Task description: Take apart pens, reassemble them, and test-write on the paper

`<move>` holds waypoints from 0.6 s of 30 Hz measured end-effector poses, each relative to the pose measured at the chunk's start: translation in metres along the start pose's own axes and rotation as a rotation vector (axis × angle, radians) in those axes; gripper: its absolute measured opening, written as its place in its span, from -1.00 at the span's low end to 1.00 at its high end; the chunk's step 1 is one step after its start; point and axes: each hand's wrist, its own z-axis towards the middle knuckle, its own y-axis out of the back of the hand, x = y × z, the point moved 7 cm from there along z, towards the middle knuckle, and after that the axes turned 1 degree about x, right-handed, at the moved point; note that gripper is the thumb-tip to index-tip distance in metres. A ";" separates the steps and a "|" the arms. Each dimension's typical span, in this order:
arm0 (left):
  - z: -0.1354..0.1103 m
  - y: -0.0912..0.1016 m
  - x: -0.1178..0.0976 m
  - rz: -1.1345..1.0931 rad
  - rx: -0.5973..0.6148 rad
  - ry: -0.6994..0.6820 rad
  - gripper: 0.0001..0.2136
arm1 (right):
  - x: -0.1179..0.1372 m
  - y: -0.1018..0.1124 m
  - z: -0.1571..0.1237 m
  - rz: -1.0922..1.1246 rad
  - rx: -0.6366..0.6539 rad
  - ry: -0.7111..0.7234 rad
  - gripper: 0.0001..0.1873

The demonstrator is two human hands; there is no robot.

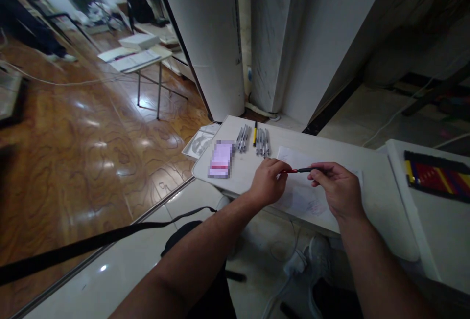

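A slim red and black pen [299,170] is held level between my two hands above the white table. My left hand [269,180] is closed round its red end. At its dark end, my right hand [338,187] pinches with thumb and fingers. Beneath both hands lies a sheet of paper [293,201] with some faint scribbles. To the left of the paper are two groups of clear pens, the nearer one [262,142] and the farther one [243,138]. A yellow and black pen [254,134] lies between these groups.
A blurred-out pinkish phone-like object [221,159] lies at the table's [242,174] left end. An open box [201,142] sits beyond that end. On the right, another white surface bears a dark, colourful pack [438,177]. A power strip [295,262] and cable lie below.
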 end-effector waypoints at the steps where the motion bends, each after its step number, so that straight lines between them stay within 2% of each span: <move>1: 0.000 -0.001 0.000 0.000 0.005 0.000 -0.83 | 0.000 0.000 0.000 -0.009 0.001 -0.002 -0.81; 18: -0.001 -0.003 0.000 -0.004 0.014 0.006 -0.83 | -0.004 0.000 0.000 0.008 0.002 -0.016 -0.80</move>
